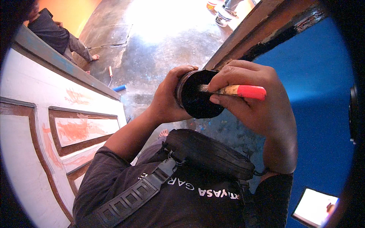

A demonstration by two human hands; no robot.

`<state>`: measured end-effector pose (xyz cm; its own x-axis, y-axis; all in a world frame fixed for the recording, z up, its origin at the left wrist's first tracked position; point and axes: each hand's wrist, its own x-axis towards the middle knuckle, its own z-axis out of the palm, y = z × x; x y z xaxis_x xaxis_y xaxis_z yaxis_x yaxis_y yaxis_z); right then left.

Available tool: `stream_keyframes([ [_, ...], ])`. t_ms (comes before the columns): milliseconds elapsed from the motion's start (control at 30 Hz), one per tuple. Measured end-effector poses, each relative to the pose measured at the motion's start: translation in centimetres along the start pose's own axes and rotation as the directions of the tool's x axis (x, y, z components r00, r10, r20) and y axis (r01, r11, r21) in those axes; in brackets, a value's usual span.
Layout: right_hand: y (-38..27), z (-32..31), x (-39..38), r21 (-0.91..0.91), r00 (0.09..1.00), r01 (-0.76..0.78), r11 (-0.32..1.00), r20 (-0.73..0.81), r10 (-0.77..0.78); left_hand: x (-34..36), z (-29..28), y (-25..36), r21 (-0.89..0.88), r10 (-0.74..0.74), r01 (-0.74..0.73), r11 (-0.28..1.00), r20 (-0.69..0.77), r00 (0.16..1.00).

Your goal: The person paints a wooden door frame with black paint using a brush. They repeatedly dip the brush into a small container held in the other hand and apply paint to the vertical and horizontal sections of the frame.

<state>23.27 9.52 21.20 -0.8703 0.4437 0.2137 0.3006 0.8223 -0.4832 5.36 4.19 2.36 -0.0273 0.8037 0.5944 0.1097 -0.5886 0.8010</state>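
My left hand (167, 97) is wrapped round the side of a round can (203, 104) with a dark inside, holding it up in front of my chest. In my right hand (258, 89) is a paintbrush (232, 90) with a worn wooden handle and a red end. Thumb and fingers pinch its handle. The brush points down into the mouth of the can, and its bristles are lost in the dark there. How much paint the can holds I cannot make out.
A white panelled door (81, 131) with brown mouldings and orange smears stands at left. On the right are a wooden door frame (258, 26) and a blue wall (315, 98). A paint roller (118, 88) lies on the floor. Beyond are a seated person (53, 32) and a bucket (222, 19).
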Motion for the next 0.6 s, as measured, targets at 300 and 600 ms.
stream_keyframes([
  [300,0.2,0.3,-0.4,0.007,1.0,-0.016,1.0,0.014,0.016,-0.1,0.4,0.5,0.05,-0.014,0.015,0.999,-0.013,1.0],
  [600,0.1,1.0,-1.2,-0.038,0.999,-0.021,0.999,0.04,0.023,0.1,0.7,1.8,0.132,0.003,0.001,0.991,-0.03,1.0],
])
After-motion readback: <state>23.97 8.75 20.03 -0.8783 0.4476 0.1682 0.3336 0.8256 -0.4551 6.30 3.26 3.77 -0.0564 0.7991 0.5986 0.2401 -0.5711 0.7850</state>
